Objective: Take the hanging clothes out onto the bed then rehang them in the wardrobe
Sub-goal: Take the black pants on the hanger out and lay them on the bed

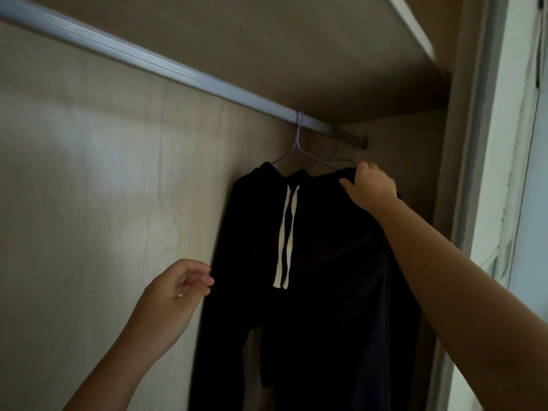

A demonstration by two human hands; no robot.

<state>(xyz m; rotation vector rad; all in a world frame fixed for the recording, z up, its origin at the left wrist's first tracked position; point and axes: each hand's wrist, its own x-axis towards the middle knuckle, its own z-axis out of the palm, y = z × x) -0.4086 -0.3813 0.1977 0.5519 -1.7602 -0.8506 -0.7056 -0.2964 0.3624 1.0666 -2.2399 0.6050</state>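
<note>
Inside the wardrobe [89, 179], a black hoodie [326, 262] hung on a purple hanger [297, 140] at the right end of the rail [148, 59]. The right hand [370, 186] gripped the hoodie's right shoulder. The left hand [175, 292] hovered just beside the left sleeve, its fingers loosely curled and holding nothing.

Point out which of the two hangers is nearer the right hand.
The bluish hanger, farther right along the rod; its arm reaches the right hand, which grips the black garment. The lilac hanger hangs left of it.
</note>
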